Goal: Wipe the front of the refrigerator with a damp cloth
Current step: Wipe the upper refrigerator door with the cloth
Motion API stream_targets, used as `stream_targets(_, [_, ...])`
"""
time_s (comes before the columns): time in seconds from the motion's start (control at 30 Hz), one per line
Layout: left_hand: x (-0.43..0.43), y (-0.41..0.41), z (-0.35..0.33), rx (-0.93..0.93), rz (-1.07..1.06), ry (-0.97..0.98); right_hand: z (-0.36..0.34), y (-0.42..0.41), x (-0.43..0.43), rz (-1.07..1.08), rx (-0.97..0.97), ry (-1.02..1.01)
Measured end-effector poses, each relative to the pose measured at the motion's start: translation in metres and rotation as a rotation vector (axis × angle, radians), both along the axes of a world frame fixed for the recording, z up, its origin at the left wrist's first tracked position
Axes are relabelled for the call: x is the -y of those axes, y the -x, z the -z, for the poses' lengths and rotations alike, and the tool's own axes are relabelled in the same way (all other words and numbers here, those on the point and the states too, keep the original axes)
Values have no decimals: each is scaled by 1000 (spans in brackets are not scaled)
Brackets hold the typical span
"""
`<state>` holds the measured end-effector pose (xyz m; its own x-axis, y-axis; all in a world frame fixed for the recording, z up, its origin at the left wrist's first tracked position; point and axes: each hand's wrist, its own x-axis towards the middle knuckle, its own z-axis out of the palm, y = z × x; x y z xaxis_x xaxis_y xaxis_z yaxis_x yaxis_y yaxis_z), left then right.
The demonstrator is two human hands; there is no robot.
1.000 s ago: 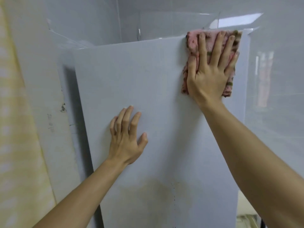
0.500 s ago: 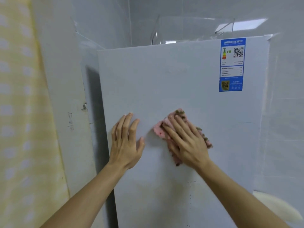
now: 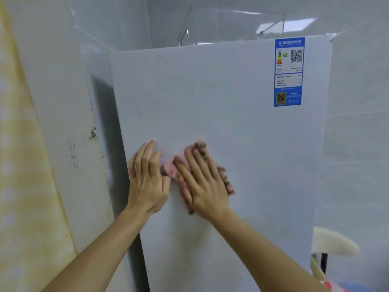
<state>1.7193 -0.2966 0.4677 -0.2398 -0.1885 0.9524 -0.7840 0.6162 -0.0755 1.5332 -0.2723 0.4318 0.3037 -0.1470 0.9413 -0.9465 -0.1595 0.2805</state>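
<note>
The refrigerator's pale grey door fills the middle of the view, with a blue energy label at its top right corner. A pink cloth with brown patches lies flat against the door at mid height. My right hand presses on it with straight, spread fingers and covers most of it. My left hand rests on the door just left of the cloth, fingers slightly arched. Its thumb side touches the cloth's left edge.
A white wall with pencil marks and chipped paint stands close on the left, and a yellow curtain hangs beyond it. Tiled wall is on the right. A white rounded object sits at lower right. Clear plastic stands on top of the refrigerator.
My right hand swept the cloth from the door's top right corner down to mid height, then left against my left hand. The label came into view. My left fingers arched slightly.
</note>
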Motion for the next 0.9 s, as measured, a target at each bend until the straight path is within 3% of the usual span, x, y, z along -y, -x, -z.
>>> stream_targets(0.1, [-2, 4, 2, 1, -3, -7, 44, 22, -11, 25, -140, -104])
stream_targets(0.23, [-7, 13, 1, -38, -7, 0, 25, 42, -20, 31, -199, -150])
stream_targets(0.43, [-13, 32, -8, -49, 59, 64, -9, 38, -18, 51, 52, -81])
stream_targets(0.6, [-18, 54, -2, 29, 80, 114, -8, 38, -28, -175, 117, -172])
stream_targets(0.77, [-19, 66, 2, -6, 3, 75, -23, 52, -54, -510, 194, -420])
stream_targets(0.83, [-23, 73, 0, -33, 9, 84, -28, 64, -63, -580, 250, -407])
stream_targets(0.9, [-27, 76, -1, -51, 23, 93, -30, 81, -70, -578, 361, -264])
